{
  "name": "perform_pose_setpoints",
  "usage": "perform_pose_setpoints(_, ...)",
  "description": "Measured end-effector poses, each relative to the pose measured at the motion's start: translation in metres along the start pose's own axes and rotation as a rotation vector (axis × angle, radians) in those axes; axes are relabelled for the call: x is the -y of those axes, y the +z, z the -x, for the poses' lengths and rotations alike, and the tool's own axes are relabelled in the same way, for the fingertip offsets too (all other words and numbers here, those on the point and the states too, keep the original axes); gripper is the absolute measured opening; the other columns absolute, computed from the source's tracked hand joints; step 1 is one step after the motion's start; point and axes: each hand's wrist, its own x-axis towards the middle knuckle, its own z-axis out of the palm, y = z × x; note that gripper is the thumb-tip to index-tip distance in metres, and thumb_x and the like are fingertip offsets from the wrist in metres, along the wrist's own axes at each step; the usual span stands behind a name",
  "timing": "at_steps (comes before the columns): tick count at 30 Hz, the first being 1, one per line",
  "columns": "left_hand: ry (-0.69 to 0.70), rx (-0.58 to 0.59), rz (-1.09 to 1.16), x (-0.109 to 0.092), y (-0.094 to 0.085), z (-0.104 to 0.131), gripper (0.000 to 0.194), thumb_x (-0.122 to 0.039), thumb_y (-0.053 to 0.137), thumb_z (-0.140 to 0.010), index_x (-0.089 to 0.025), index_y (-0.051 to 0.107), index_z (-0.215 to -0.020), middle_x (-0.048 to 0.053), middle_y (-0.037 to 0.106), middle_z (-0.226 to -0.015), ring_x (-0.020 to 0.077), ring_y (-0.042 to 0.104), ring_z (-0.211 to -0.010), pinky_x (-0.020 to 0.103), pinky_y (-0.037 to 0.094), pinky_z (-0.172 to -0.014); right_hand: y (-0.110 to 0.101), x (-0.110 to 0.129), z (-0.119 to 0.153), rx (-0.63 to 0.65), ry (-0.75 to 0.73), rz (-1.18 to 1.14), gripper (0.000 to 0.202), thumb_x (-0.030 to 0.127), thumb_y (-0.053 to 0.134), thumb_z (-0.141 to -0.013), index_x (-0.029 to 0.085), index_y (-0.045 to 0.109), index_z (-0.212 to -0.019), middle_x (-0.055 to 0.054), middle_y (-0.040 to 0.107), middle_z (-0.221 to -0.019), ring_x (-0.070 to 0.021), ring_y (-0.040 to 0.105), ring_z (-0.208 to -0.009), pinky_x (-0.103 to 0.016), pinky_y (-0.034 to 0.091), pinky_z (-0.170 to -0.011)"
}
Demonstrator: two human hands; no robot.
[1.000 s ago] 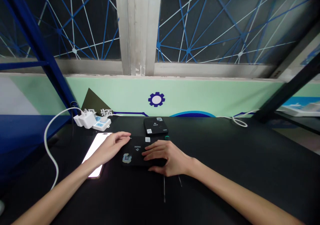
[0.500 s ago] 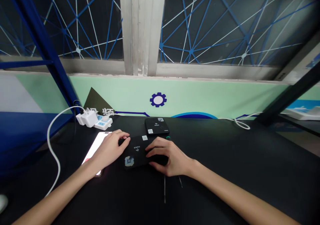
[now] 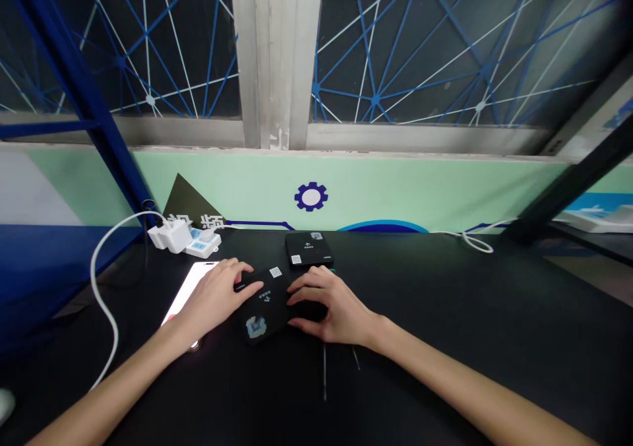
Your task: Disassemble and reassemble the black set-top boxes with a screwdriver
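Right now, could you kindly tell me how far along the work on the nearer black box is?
Nothing visibly looks finished. In hand is the nearer black box, lying slanted, with the left hand and right hand at its edges. How much is left I cannot tell; the farther black box lies behind, not in hand.

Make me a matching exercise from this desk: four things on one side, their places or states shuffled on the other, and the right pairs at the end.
Things:
1. Phone
2. Near box
3. Power strip
4. Gear

Places and states:
A. Pictured on the green wall
B. White, with plugs in it
C. Lit up, partly covered by the left arm
D. Between the left hand and the right hand

Right pairs: 1-C, 2-D, 3-B, 4-A
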Motion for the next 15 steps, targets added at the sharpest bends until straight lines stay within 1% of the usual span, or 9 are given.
perform_pose_setpoints(4,-0.003,0.023,-0.012,-0.0008,-0.0019,0.0005,0.043,-0.058,0.052,-0.091,-0.022,0.068,-0.108,0.003,0.063,-0.083,0.0238,0.062,-0.078,0.032,0.043,-0.069,0.0007,0.0008,-0.0010,0.013,0.024,0.009,0.022,0.038,0.078,-0.082,0.022,0.072,-0.096,-0.005,0.072,-0.106,-0.0201,0.062,-0.088,-0.038,0.042,-0.081)
perform_pose_setpoints(8,-0.005,0.044,-0.013,0.0013,-0.0021,0.0011,0.046,-0.059,0.050,-0.092,-0.021,0.067,-0.111,0.003,0.063,-0.083,0.0239,0.062,-0.078,0.032,0.043,-0.069,0.0016,0.0023,-0.0026,0.020,0.043,0.022,0.025,0.041,0.079,-0.081,0.022,0.071,-0.096,-0.005,0.072,-0.107,-0.0200,0.062,-0.089,-0.038,0.041,-0.082)
perform_pose_setpoints(11,-0.030,0.066,-0.019,0.0024,-0.0023,0.0013,0.049,-0.060,0.050,-0.092,-0.021,0.065,-0.117,0.003,0.063,-0.081,0.0246,0.062,-0.079,0.032,0.042,-0.068,0.0021,0.0037,-0.0032,0.027,0.055,0.032,0.027,0.043,0.079,-0.080,0.022,0.071,-0.096,-0.005,0.072,-0.107,-0.0205,0.061,-0.089,-0.038,0.040,-0.083)
perform_pose_setpoints(15,-0.042,0.085,-0.013,0.0029,-0.0012,0.0016,0.054,-0.061,0.048,-0.092,-0.020,0.059,-0.127,0.000,0.061,-0.074,0.0231,0.061,-0.073,0.030,0.038,-0.062,0.0022,0.0049,-0.0033,0.024,0.064,0.041,0.030,0.044,0.081,-0.078,0.023,0.072,-0.096,-0.004,0.071,-0.107,-0.0201,0.061,-0.090,-0.038,0.040,-0.084)
